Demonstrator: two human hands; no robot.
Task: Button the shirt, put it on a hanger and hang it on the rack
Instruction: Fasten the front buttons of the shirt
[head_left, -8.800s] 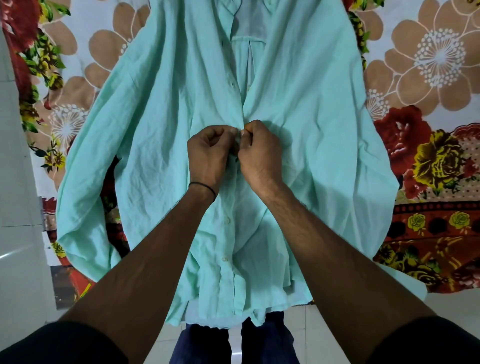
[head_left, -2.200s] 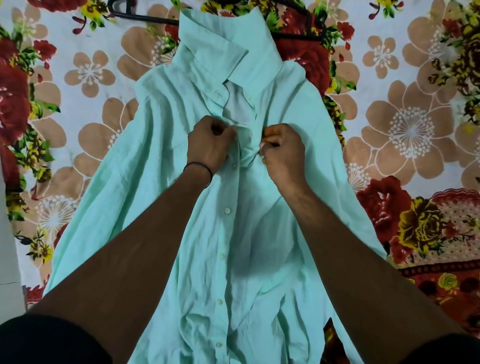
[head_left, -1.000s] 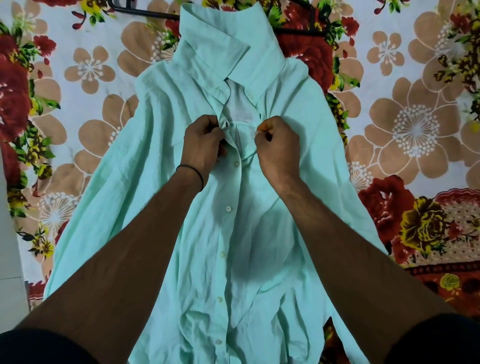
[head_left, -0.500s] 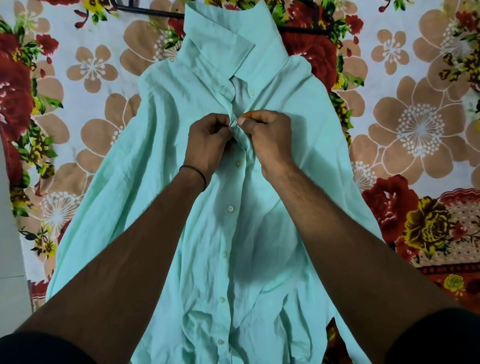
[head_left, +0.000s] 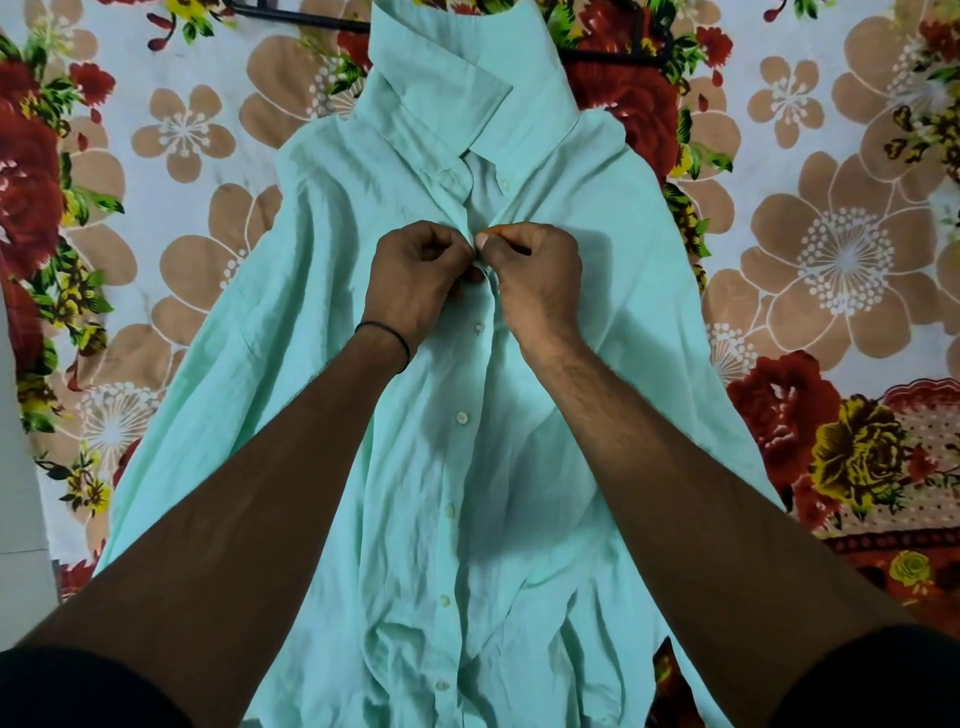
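A mint-green shirt lies face up on a flowered bedsheet, collar at the top. Several buttons down its front placket are fastened. My left hand and my right hand meet at the placket below the collar, each pinching one edge of the shirt front between thumb and curled fingers. The button they work on is hidden between my fingertips. A black hanger lies behind the collar, mostly covered by the shirt.
The flowered bedsheet spreads under and around the shirt. A pale tiled floor shows along the left edge. The shirt's sleeves fan out to both sides.
Over the earlier frames my hands climbed the placket from mid-shirt to below the collar. In the last second they drew the two edges together, closing the gap there.
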